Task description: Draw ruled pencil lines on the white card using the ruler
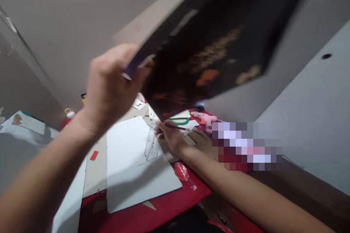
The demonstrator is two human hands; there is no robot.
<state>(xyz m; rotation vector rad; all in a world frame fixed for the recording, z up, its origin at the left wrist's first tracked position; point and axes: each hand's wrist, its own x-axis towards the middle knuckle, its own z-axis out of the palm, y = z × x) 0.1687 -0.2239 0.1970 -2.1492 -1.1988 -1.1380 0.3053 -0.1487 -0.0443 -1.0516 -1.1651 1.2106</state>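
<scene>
Black booklet (229, 43) slants beyond left grip (109, 80) clamping its edge; right grip (171, 136) pinches stick (179, 127).

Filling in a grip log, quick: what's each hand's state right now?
Left hand: closed, holding a large dark printed sheet.
Right hand: closed, holding a thin dark stick and, apparently, a clear plastic ruler.
</scene>
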